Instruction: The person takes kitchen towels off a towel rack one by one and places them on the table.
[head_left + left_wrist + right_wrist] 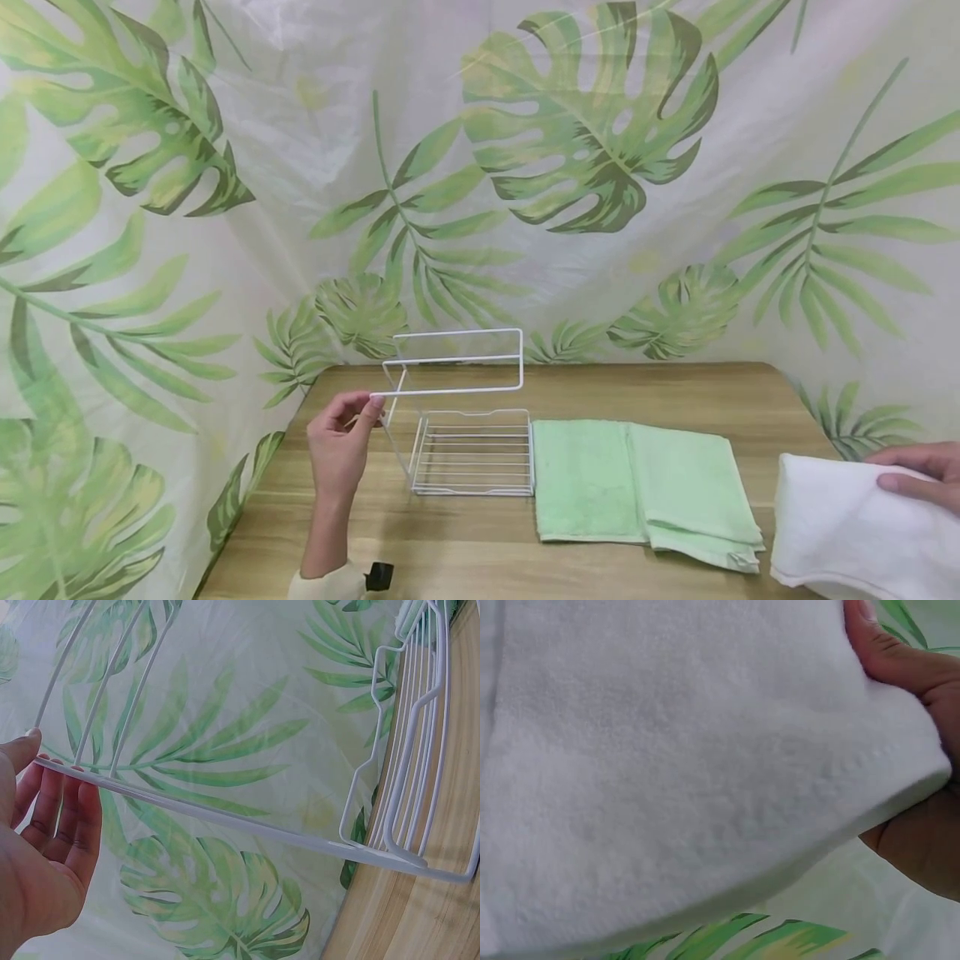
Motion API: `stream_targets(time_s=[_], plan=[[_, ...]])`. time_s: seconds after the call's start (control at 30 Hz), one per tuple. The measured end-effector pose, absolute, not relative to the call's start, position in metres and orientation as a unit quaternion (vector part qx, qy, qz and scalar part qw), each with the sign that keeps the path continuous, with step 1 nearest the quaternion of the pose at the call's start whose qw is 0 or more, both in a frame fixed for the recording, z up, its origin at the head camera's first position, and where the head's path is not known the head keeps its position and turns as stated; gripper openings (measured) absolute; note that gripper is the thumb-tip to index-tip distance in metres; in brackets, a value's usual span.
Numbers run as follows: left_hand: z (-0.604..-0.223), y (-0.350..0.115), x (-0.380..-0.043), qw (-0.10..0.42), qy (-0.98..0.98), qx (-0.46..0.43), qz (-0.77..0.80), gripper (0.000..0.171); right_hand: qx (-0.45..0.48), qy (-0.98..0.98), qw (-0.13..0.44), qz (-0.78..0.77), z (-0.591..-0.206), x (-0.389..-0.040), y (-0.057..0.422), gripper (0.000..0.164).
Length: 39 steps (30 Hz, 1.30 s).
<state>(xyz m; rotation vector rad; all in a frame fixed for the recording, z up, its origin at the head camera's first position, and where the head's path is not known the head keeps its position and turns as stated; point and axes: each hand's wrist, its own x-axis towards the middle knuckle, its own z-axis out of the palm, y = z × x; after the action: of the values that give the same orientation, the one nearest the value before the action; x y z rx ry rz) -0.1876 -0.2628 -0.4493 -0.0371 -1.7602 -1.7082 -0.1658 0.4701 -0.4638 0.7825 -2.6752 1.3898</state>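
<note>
A white wire rack (472, 492) stands on the wooden table, its slatted base low and an open frame above. My left hand (339, 442) pinches the upper left corner of that frame between thumb and fingers; the left wrist view shows the same hand (52, 825) on the white wire. At the far right my right hand (922, 475) grips a folded white towel (840, 525), thumb on top. The towel (675, 772) fills most of the right wrist view. Two folded light green towels lie side by side right of the rack, one (585, 483) nearer it, the other (693, 487) further right.
The wooden table (465, 558) has rounded back corners. Behind it and at the left hangs a pale curtain (420, 50) printed with green leaves. A small black item (379, 576) sits by the left sleeve cuff.
</note>
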Motion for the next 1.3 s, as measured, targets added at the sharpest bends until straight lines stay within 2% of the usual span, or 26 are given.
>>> stream_targets(time_s=[0.17,0.4,0.53,0.7,1.03,1.3], plan=[[-0.449,-0.263,-0.187,0.335,-0.676,-0.012,-0.656,0.014,0.234,-0.891,0.065,0.383,-0.474,-0.174,0.465,0.046],[-0.448,-0.263,-0.186,0.334,-0.673,-0.005,-0.659,0.014,0.197,-0.940,0.057,0.274,-0.482,-0.195,0.466,0.013],[-0.447,-0.262,-0.186,0.335,-0.671,-0.008,-0.661,0.012,0.175,-0.960,0.043,0.216,-0.480,-0.206,0.461,0.019],[-0.448,-0.262,-0.186,0.335,-0.668,-0.011,-0.664,0.013,0.179,-0.959,0.041,0.216,-0.487,-0.216,0.451,0.019],[-0.449,-0.263,-0.187,0.341,-0.672,-0.009,-0.657,0.013,0.189,-0.950,0.116,0.221,-0.521,-0.237,0.441,0.014],[-0.450,-0.264,-0.188,0.341,-0.672,-0.010,-0.657,0.013,0.181,-0.949,0.135,0.221,-0.541,-0.245,0.436,0.016]])
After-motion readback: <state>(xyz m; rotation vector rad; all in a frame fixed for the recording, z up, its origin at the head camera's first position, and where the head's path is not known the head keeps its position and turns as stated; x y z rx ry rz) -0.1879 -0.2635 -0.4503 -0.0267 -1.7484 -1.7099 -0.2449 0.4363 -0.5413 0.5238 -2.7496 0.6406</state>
